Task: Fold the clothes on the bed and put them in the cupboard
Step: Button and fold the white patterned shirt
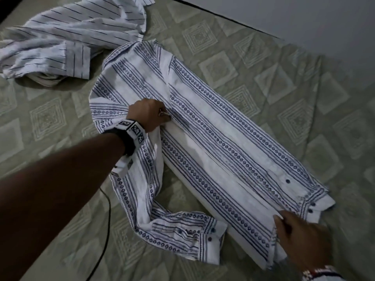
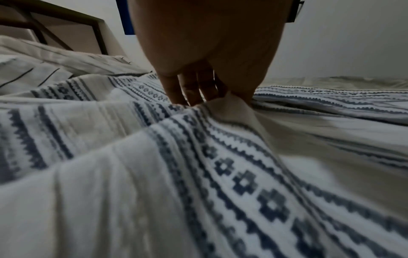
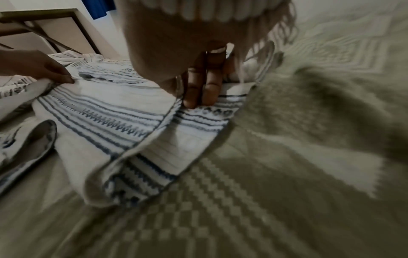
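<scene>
A white shirt with blue patterned stripes (image 1: pixel 213 138) lies lengthwise on the bed, one side folded over its middle. My left hand (image 1: pixel 148 114) pinches the folded edge near the shoulder; in the left wrist view the fingers (image 2: pixel 189 90) hold a peak of the patterned shirt (image 2: pixel 198 174). My right hand (image 1: pixel 298 238) grips the same fold at the hem, where its fingers (image 3: pixel 203 87) close on the patterned shirt's edge (image 3: pixel 110 113). One long sleeve (image 1: pixel 162 220) with a buttoned cuff trails loose toward me.
A second white shirt with thin dark stripes (image 1: pixel 67 41) lies crumpled at the far left. The bed cover (image 1: pixel 284 88) is pale green with diamond patterns. A dark cable (image 1: pixel 105 209) runs across it near my left arm. A wall (image 1: pixel 304 17) borders the bed's far edge.
</scene>
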